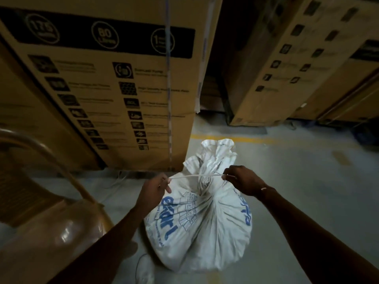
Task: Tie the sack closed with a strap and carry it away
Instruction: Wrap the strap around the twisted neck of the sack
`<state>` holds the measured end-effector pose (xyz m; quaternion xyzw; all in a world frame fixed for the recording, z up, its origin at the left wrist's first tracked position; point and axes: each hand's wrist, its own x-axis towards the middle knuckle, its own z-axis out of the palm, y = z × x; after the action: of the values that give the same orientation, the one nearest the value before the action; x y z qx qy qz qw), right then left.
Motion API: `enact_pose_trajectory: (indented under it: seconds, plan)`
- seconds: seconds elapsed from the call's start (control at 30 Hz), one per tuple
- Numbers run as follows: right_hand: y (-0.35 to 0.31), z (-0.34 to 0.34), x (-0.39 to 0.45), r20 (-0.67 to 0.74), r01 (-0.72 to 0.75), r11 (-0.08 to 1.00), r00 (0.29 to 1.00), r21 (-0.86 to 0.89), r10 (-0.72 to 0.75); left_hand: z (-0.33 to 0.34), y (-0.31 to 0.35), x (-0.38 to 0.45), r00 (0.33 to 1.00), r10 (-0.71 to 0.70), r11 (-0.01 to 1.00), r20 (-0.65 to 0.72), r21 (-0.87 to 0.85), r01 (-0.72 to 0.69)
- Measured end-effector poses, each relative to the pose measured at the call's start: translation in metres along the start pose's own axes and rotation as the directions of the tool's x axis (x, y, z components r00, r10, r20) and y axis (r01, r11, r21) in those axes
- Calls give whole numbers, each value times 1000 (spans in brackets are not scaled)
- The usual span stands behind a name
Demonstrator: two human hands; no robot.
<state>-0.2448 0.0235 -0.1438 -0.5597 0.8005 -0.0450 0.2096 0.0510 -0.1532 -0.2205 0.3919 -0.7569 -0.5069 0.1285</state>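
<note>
Right now the white woven plastic sack with blue print (202,226) sits on the grey concrete floor (297,181), between the person's arms and right beside the big printed cardboard carton (106,85). Its neck is gathered into a bunch, with the loose mouth flaring above. A thin white strap (192,176) runs across that neck, taut between both hands. Left hand (152,193): fingers curled round one strap end, pinching it. Right hand (244,180): fingers curled round the other end, close against the neck. Cannot tell from here whether a knot is already formed or just a wrap. My read: this is the cinch step. To do it well, pull both ends level and outward with even force, keep the strap below the flared mouth so it bites the gathered fabric, and hold the tension while throwing the next half-knot. Thin strap on slick woven plastic could slip upward if tension drops. The sack looks full and rounded, so a two-hand lift is probably needed after. Room: dim warehouse aisle, more tall cardboard cartons (303,64) stacked at the back right, a yellow painted line (252,140) on the floor beyond the sack, a glossy brown plastic chair (53,226) close on the left. No surface involved; everything is at floor level.
</note>
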Motion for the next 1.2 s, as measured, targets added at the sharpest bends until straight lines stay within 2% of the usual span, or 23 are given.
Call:
enact_pose_trajectory:
  seconds: [0.1, 0.2, 0.27, 0.37, 0.47, 0.6, 0.73, 0.8, 0.87, 1.0, 1.03, 1.1, 1.2]
  plan:
    - [24, 3, 15, -82, -55, 996, 995, 73, 61, 7, 9, 43, 995, -85, 975, 46, -202, 92]
    - [38, 8, 33, -148, -144, 985, 976, 97, 157, 17, 12, 82, 977, -179, 901, 118, -379, 211]
    - [50, 17, 49, -209, -194, 977, 955, 90, 209, 25, 11, 109, 951, -232, 800, 206, -515, 306]
    - [70, 32, 66, -292, -240, 966, 921, 96, 258, 45, 12, 136, 912, -246, 588, 329, -697, 410]
    - [87, 47, 76, -304, -222, 973, 924, 61, 230, 73, 1, 149, 907, -280, 451, 313, -791, 413]
    - [112, 66, 81, -320, -155, 988, 936, -10, 144, 105, -16, 166, 868, -361, 228, 341, -870, 436]
    - [142, 82, 82, -283, -99, 993, 956, -56, 80, 121, -36, 177, 851, -443, -20, 282, -952, 305]
    - [156, 88, 78, -237, -80, 995, 970, -65, 63, 125, -42, 179, 836, -476, -84, 274, -960, 267]
    - [167, 91, 75, -214, -61, 997, 976, -47, 50, 128, -45, 179, 829, -493, -95, 264, -964, 250]
    - [183, 88, 81, -193, -43, 999, 980, -32, 36, 134, -50, 180, 846, -488, -3, 217, -969, 247]
    - [186, 87, 85, -196, -38, 999, 980, -29, 31, 135, -50, 179, 846, -491, 42, 207, -965, 261]
    - [191, 84, 95, -205, -40, 999, 978, -37, 32, 142, -50, 177, 848, -490, 201, 202, -920, 335]
    - [195, 81, 109, -203, -35, 999, 979, -41, 26, 155, -45, 169, 837, -483, 428, 256, -765, 481]
